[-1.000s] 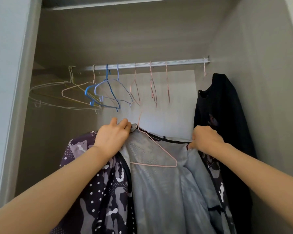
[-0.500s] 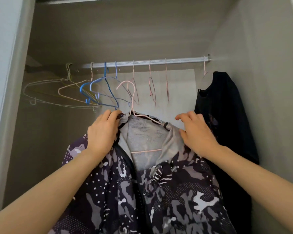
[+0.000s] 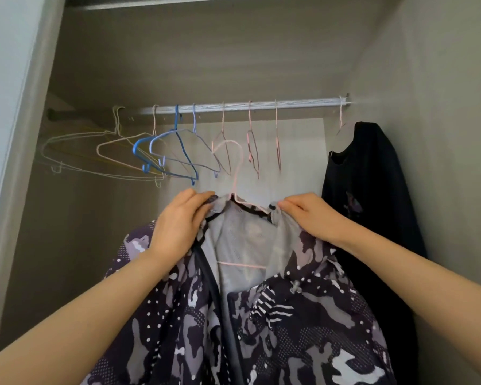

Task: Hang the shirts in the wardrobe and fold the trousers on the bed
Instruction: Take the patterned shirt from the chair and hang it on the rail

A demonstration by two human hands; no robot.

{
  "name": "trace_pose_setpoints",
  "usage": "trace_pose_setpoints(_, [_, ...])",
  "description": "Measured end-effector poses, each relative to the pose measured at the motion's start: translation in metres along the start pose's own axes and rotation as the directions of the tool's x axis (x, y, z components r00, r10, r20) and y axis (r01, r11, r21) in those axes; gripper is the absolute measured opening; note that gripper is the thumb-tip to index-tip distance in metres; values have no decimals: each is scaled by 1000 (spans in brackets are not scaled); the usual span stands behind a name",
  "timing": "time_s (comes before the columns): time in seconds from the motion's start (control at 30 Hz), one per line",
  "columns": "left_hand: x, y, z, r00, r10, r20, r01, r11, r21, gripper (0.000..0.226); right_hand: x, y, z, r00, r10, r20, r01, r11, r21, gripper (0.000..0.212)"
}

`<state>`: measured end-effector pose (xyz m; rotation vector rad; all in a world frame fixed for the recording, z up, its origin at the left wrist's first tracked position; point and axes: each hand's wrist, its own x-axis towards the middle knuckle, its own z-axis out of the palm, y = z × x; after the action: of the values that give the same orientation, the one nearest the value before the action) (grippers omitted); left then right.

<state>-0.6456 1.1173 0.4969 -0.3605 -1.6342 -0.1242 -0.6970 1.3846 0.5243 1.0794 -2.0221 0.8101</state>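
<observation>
Camouflage shirt (image 3: 261,329), hem cut off below

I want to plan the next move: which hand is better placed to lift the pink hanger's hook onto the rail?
Probably the left hand: it grips the camouflage jacket collar beside the pink hanger neck, under the hook. The right hand pinches the collar farther out.

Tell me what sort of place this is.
Most likely the inside of a bedroom wardrobe. A metal hanging rail spans it, strung with empty wire hangers, and a black shirt hangs at the right end. Both hands hold a camouflage-print jacket on a pink hanger.
</observation>
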Motion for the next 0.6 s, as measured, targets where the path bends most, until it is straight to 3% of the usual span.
trace_pose_setpoints(0.13, [-2,19,13,999,-13,36,14,999,-50,29,12,-16,8,995,70,70,-72,997,31,49])
trace_pose_setpoints(0.23, [-3,4,11,990,-136,36,138,989,-56,29,1,-5,10,973,158,169,-184,971,150,61])
trace_pose_setpoints(0.3, [-2,-3,9,978,-204,49,207,976,-69,27,-7,-4,11,964,158,212,-182,979,96,59])
trace_pose_setpoints(0.37, [3,0,9,972,-226,71,232,969,-82,24,-7,-3,14,981,124,147,-127,992,9,49])
trace_pose_setpoints(0.5, [17,3,4,945,-284,163,294,955,-46,18,4,9,5,993,107,-54,-112,989,-95,52])
trace_pose_setpoints(0.6, [19,-18,-8,905,-383,186,373,924,87,15,6,24,-12,996,94,-4,-93,979,-184,52])
